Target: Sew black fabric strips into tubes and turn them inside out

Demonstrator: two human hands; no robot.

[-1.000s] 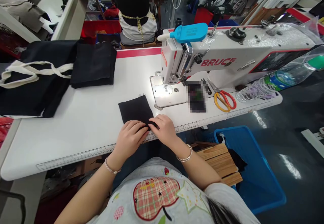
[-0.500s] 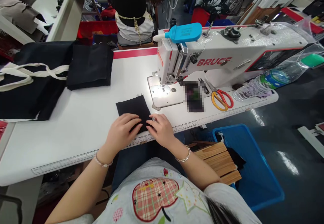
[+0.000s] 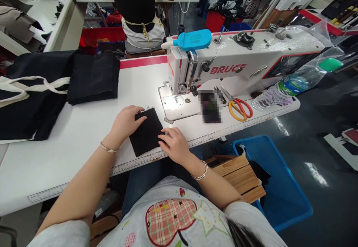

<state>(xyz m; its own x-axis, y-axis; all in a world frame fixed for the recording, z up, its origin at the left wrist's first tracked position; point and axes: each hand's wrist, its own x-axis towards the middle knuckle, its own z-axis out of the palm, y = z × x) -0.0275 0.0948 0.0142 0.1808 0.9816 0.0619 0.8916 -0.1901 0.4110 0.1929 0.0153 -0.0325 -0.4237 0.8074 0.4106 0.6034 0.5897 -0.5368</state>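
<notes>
A small black fabric piece (image 3: 147, 133) lies flat on the white sewing table, slightly askew to the front edge. My left hand (image 3: 125, 124) rests at its upper left corner, thumb and forefinger apart on the cloth. At the right edge of the cloth is my right hand (image 3: 176, 145), its fingers bent and spread, tips touching the edge. A tiny greyish thing shows by its forefinger, too small to name. Just beyond the cloth stands the sewing machine (image 3: 223, 59), its lamp lighting the metal needle plate (image 3: 179, 107).
Folded black fabric (image 3: 93, 77) and a larger black pile with cream straps (image 3: 35, 81) lie at left. Scissors (image 3: 240, 109), a pixelated dark object (image 3: 210, 107) and a plastic bottle (image 3: 291, 85) lie right. A blue bin (image 3: 291, 187) stands below. A co-worker (image 3: 134, 12) sits ahead.
My left hand has moved up and left, from the cloth's near part to its upper left corner, uncovering more of it. The cloth has shifted slightly; my right hand stays by its right edge.
</notes>
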